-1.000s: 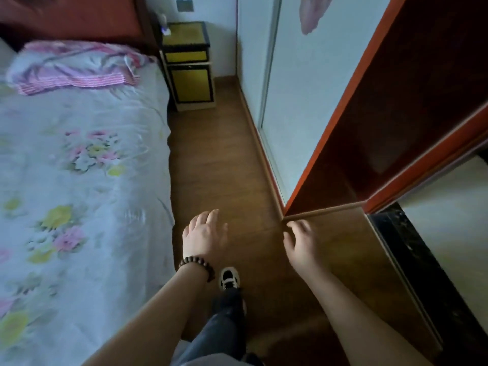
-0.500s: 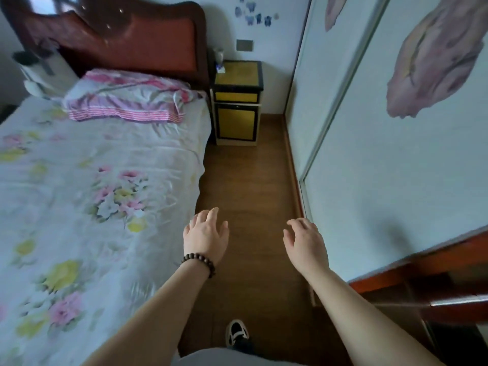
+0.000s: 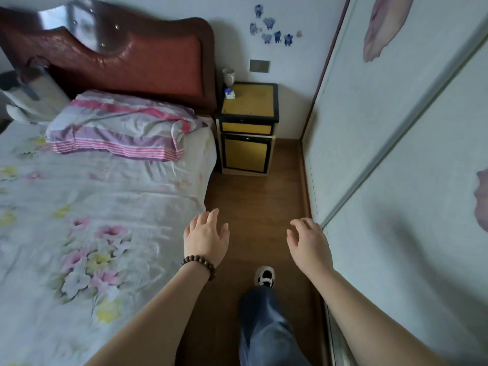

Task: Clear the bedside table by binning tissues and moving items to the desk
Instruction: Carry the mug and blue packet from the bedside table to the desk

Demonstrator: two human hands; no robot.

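Ahead of the fingers [image 3: 211,215], the bedside table [image 3: 249,101]; on it, a mug [image 3: 228,75] behind a tissue pack [image 3: 229,94]; the bed [image 3: 92,207] left of them.

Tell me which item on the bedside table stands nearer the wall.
The pale cup, at the table's back left corner; the small blue-and-white pack lies just in front of it.

My one head camera looks forward and down the floor aisle [image 3: 253,196], bed [image 3: 105,207] left, wardrobe doors [image 3: 396,154] right, bedside table [image 3: 249,103] well ahead.

Dark bead bracelet [image 3: 198,263], blue jeans [image 3: 266,328], black-white sneaker [image 3: 264,276]
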